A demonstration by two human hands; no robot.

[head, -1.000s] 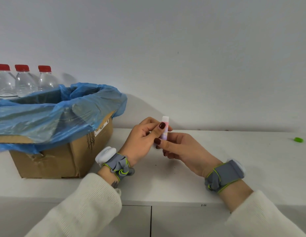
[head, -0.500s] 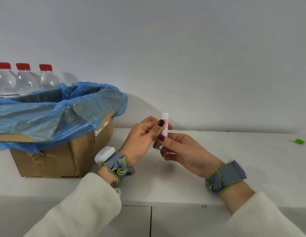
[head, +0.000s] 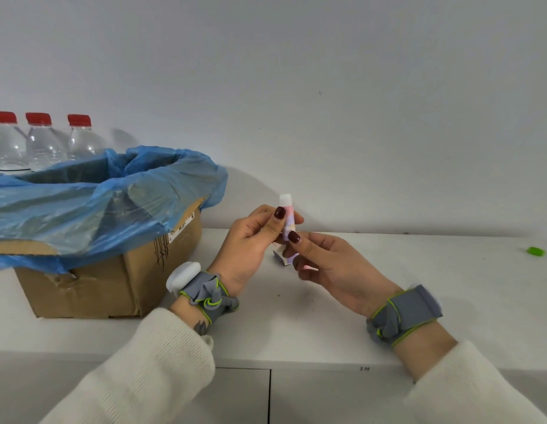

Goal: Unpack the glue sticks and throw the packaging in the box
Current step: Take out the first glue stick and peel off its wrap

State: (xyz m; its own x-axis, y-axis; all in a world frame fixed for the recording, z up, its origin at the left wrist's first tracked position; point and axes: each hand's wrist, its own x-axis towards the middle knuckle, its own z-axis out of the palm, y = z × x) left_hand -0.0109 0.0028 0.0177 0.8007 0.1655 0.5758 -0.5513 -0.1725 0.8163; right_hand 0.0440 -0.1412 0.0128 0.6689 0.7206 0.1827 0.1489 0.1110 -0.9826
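A small glue stick (head: 287,217) with a white cap and pastel pink and purple wrapping stands upright between both hands above the white counter. My left hand (head: 250,243) pinches its upper part with thumb and fingers. My right hand (head: 324,264) grips its lower part, where a loose flap of packaging (head: 281,257) hangs below the thumb. The cardboard box (head: 113,280), lined with a blue plastic bag (head: 91,203), stands open to the left of my hands.
Three clear water bottles (head: 45,142) with red caps stand behind the box against the wall. A small green object (head: 536,251) lies at the far right of the counter (head: 419,270). Cabinet doors are below the counter's front edge.
Both hands have lifted the glue stick slightly, and a flap of packaging now shows loose at its lower end below my right thumb.
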